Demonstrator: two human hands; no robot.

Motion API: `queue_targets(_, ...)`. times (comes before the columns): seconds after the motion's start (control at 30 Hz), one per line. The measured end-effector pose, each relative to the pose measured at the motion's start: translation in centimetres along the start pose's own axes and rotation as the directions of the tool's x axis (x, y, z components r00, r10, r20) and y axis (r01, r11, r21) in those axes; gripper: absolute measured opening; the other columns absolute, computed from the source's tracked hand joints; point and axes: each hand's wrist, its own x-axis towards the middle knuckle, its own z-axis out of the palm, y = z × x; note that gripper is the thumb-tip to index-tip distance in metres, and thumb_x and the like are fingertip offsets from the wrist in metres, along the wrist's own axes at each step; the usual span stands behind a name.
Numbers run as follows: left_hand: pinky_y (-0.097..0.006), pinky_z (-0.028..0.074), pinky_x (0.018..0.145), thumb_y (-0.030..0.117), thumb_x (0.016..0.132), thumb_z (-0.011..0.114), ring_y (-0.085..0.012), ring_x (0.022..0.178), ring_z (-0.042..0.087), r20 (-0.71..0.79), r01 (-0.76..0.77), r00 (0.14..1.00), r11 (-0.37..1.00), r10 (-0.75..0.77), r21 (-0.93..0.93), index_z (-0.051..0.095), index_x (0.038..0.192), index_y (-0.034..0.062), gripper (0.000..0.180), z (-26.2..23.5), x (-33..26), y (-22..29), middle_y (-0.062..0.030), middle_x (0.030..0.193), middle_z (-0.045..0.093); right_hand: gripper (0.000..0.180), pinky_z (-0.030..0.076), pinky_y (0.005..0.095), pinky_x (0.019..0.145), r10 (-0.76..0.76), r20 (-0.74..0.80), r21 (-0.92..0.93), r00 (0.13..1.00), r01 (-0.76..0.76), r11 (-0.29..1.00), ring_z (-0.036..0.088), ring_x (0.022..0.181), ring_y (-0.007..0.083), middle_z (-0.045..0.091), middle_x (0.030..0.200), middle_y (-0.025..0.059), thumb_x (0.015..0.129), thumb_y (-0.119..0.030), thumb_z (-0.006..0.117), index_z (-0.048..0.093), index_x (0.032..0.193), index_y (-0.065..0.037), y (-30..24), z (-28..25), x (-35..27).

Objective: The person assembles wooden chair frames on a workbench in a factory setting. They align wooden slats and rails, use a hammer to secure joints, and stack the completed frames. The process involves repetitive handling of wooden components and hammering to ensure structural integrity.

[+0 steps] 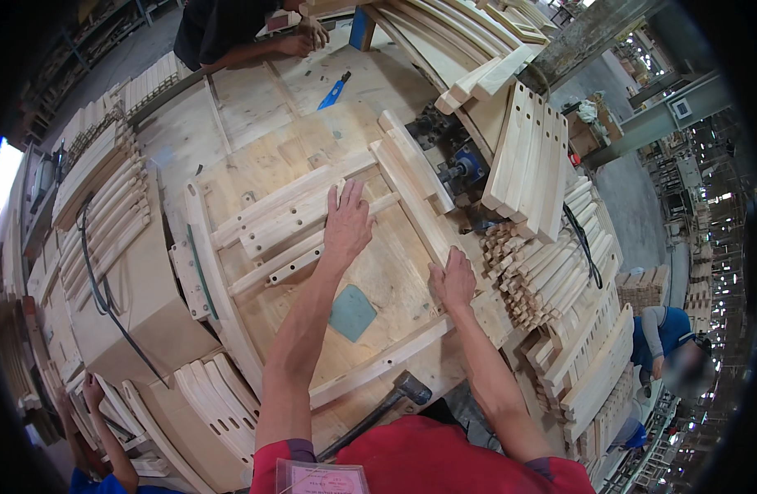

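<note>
A pale wooden frame of rails lies on the plywood bench top (378,284), with a long curved rail (219,288) along its left side. Over the slats inside the frame is my left hand (348,224), its fingers stretched out on the end of a wide slat with holes (284,221). A narrower slat with holes (296,267) lies beside it. My right hand (454,281) is closed around the near end of the right rail (411,202). The near rail (378,360) runs below both hands. A grey-green square pad (352,314) sits within the frame.
Near my body lies a black-headed hammer (412,387). Metal clamps with a blue part (467,165) stand at the right. Stacks of wooden parts (531,272) flank the bench. A blue-handled tool (335,90) lies farther back, near another person's hands (304,39).
</note>
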Motion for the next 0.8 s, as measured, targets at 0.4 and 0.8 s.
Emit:
queue_targets(0.4,-0.058,0.018,0.124,0.03,0.092,0.067,-0.0356,0.151,0.029,0.031,0.026,0.999,0.999,-0.027,0.041,0.067,0.114,-0.0024,0.039,-0.3,-0.4,0.0,-0.0187,0.156,0.041,0.065,0.046,0.0517,0.097,-0.064,-0.016,0.047,0.998,0.065,0.997,0.057,0.115,0.0412,0.061,0.123,0.0228,0.088,-0.033,0.073,0.047,0.136,0.002,0.1,-0.2,0.0)
queue_targets(0.8,-0.052,0.032,0.111,0.058,0.096,0.055,-0.0361,0.122,0.051,-0.148,0.468,0.882,0.867,-0.447,0.17,0.06,0.127,-0.0046,0.07,-5.5,-1.2,-9.2,-0.0216,0.126,0.06,0.066,0.046,0.0515,0.096,-0.023,-0.002,0.056,1.0,0.023,0.998,0.057,0.114,0.0425,0.061,0.125,0.0236,0.088,-0.033,0.074,0.048,0.138,0.003,-0.2,0.4,-1.0)
